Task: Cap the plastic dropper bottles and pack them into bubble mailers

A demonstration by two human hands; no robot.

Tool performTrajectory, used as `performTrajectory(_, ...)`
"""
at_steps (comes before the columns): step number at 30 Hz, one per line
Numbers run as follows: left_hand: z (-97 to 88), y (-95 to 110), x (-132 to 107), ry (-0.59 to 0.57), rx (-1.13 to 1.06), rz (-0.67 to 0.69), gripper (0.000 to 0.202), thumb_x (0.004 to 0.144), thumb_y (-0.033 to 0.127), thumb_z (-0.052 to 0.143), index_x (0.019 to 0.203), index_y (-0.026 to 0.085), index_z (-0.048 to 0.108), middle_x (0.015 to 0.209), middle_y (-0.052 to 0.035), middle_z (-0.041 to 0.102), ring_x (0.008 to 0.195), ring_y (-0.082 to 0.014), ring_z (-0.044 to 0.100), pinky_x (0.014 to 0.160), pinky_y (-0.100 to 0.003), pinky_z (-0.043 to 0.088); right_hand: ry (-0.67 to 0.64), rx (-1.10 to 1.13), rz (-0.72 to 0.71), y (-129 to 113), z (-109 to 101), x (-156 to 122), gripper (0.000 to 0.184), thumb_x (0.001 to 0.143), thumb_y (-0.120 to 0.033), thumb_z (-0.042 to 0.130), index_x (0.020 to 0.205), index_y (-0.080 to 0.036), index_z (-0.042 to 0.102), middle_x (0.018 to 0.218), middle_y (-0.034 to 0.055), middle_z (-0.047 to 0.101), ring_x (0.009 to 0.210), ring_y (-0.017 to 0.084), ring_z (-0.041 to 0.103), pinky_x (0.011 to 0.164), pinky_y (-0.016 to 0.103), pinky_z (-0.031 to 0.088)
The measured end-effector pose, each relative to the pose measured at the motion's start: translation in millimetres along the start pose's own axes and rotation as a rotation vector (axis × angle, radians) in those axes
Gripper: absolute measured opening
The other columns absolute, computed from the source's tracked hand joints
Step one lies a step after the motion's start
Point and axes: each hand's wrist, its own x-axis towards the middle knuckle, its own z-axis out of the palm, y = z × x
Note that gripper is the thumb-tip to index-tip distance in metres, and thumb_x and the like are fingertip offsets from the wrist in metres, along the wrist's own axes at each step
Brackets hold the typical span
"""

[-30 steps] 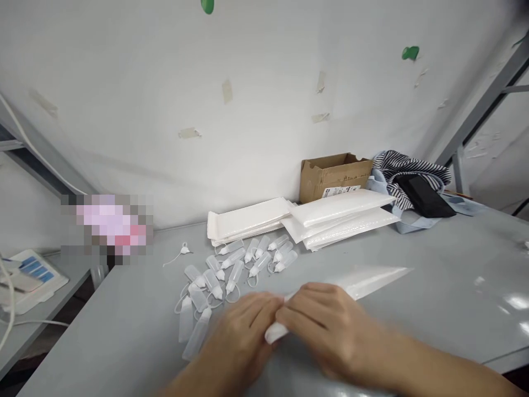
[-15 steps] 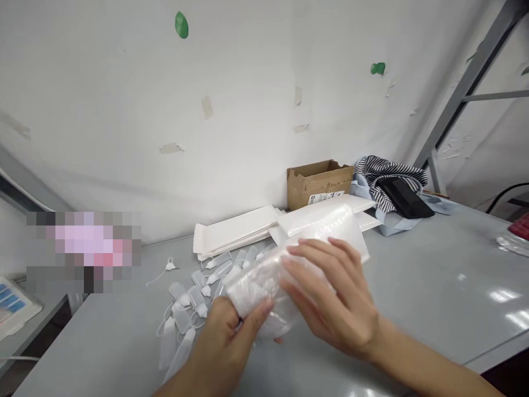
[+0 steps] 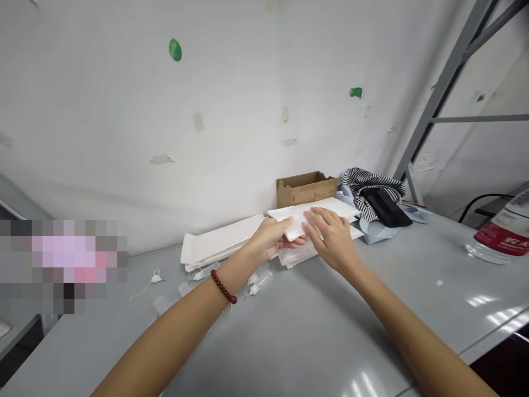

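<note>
A white padded mailer (image 3: 334,207) lies at a slant above the table, in front of the cardboard box. My left hand (image 3: 273,237), with a dark red bead bracelet on the wrist, pinches its left end, thumb on top and fingers beneath. My right hand (image 3: 330,234) has its curled fingers on the mailer's near edge, closed on it; its thumb is hard to make out. Just below lies a clear plastic bag (image 3: 295,255), partly behind my hands. Small clear squeeze bottles (image 3: 261,282) with white caps are scattered under my left forearm, which hides several of them.
A stack of white mailers (image 3: 221,240) lies left of my hands. Behind stands an open cardboard box (image 3: 308,190). Striped cloth (image 3: 372,182) and a black phone-like object (image 3: 386,207) are to its right. A red-labelled water bottle (image 3: 506,231) stands far right; a loose cap (image 3: 156,277) lies left.
The clear plastic bag has left my hands and lies on the table. Both hands have moved forward to the white mailer. The view has turned to the right.
</note>
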Motion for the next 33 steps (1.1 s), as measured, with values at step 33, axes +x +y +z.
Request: performTrajectory(33,-164.4,-75.3,-167.4,0.877,1.149,0.284,0.034,0.084,0.039,0.037,0.062,0.019,0.053,0.050,0.0003,0.045,0.047,-0.0126,0.032,0.055,-0.026,0.021,-0.745,-0.212,-0.568,-162.3,93.5,64.8,0.030,0.091,-0.033,0.055,0.115,-0.015,0.056,0.113,0.0077,0.059,0.095,0.019,0.060,0.080,0.039,0.052)
